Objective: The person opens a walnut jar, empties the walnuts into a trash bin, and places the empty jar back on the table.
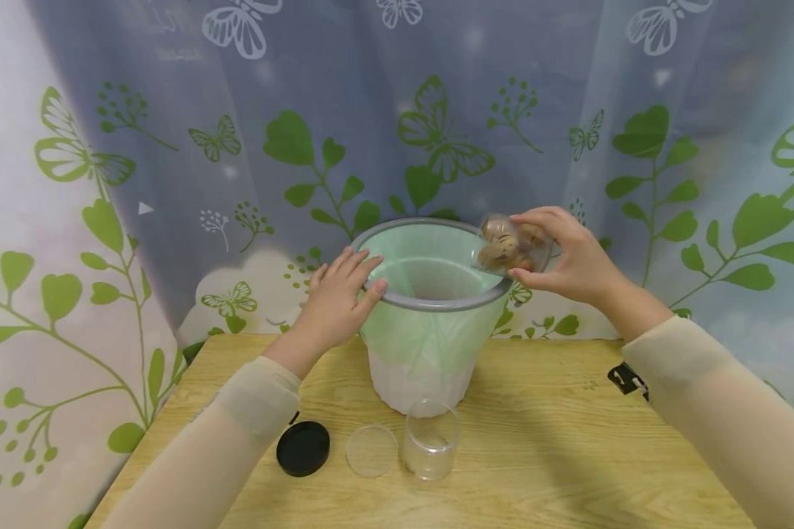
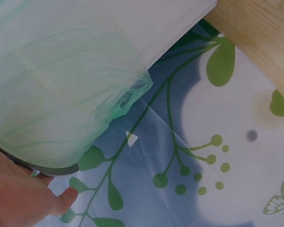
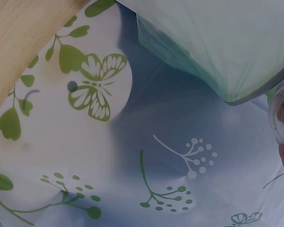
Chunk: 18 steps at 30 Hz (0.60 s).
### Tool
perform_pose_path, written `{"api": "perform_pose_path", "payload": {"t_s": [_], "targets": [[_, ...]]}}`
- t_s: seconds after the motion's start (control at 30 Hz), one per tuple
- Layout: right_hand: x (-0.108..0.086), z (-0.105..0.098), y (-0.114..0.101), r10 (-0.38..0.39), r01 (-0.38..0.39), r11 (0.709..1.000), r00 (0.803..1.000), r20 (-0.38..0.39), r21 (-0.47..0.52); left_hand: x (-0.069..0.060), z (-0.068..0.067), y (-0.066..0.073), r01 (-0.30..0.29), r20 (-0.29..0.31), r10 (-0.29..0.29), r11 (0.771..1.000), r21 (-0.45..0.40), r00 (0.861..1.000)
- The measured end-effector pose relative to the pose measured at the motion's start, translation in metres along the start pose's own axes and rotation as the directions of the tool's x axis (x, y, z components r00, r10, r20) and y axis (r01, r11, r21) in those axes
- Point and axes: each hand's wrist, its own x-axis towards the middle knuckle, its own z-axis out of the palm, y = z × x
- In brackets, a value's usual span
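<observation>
A white waste bin (image 1: 417,382) stands on the table, lined with a thin green plastic bag (image 1: 430,338) under a grey rim ring (image 1: 430,304). My left hand (image 1: 340,301) rests on the left side of that rim, its fingers extended over the edge. In the left wrist view, the thumb (image 2: 65,201) lies just outside the ring. At the bin's right rim, my right hand (image 1: 572,257) grips a clear plastic container (image 1: 541,257), tipped sideways towards the opening. Brown roundish lumps (image 1: 501,248) are inside it; their kind is unclear. The bin's bottom is hidden.
In front of the bin stand a clear empty jar (image 1: 431,452), a clear round disc (image 1: 371,450) and a black round lid (image 1: 303,449). A small black object (image 1: 627,380) lies near the right sleeve. Behind the wooden table (image 1: 536,441) hangs a patterned curtain (image 1: 370,88).
</observation>
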Motion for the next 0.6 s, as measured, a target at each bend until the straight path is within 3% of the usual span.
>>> {"api": "perform_pose_path", "payload": {"t_s": [0.6], "targets": [[0.0072,-0.0064,-0.0031,0.006,-0.003,0.999,0.997,0.080,-0.046,0.0006,0.0004,-0.0002,0.000,-0.001,0.000,1.000,-0.007,1.000]]}}
